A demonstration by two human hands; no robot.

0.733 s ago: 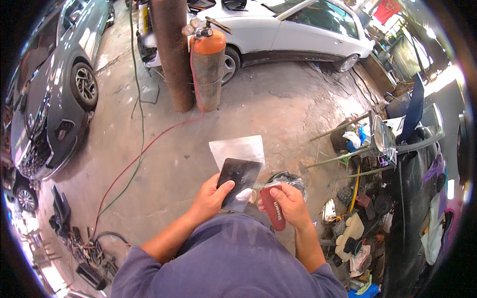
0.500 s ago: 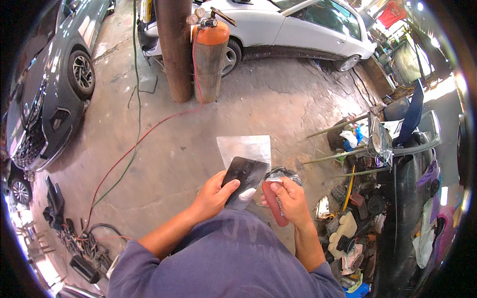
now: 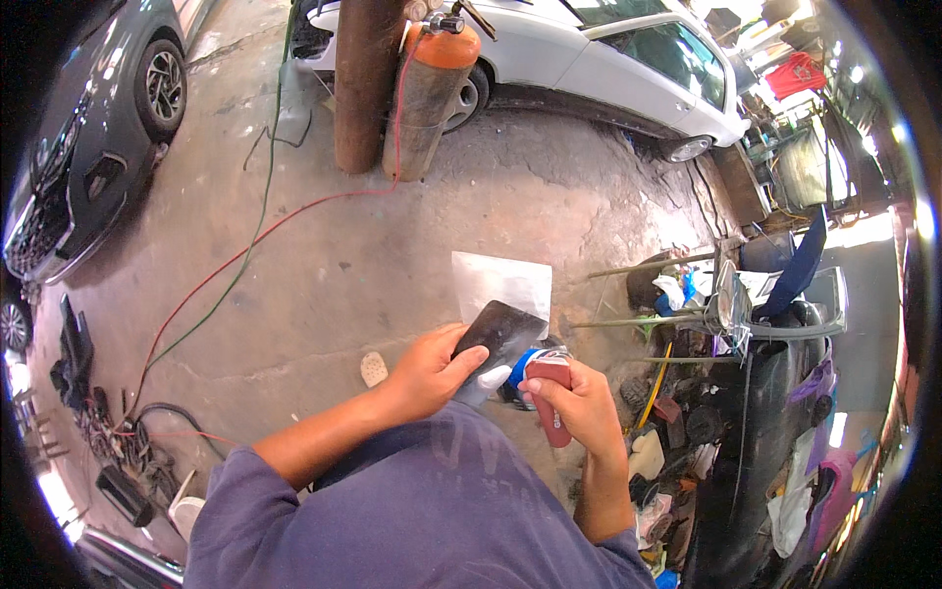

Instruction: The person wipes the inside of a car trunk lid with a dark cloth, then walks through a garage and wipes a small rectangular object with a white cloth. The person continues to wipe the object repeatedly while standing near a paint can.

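Observation:
My left hand (image 3: 437,371) grips a dark flat rectangular plate (image 3: 502,332) by its near left edge, thumb on top. A small whitish blob (image 3: 494,377) shows at the plate's lower right edge. My right hand (image 3: 581,401) is closed around a flat reddish-brown piece with pale lettering (image 3: 551,417), possibly a handle; its exact kind is unclear. Against its upper left side shows something blue (image 3: 521,367), partly hidden. Beyond the plate is a pale grey sheet (image 3: 502,280), partly covered by it.
Two gas cylinders (image 3: 432,113) stand ahead, before a white car (image 3: 549,54). A dark car (image 3: 83,147) is at left. Red (image 3: 294,211) and green hoses cross the floor. Clutter and a black panel (image 3: 741,442) line the right; tangled cables (image 3: 123,437) lie left.
The view has shifted, and both hands now appear closer together. The reddish-brown piece has turned in my right hand. The blue thing beside it has come into sight.

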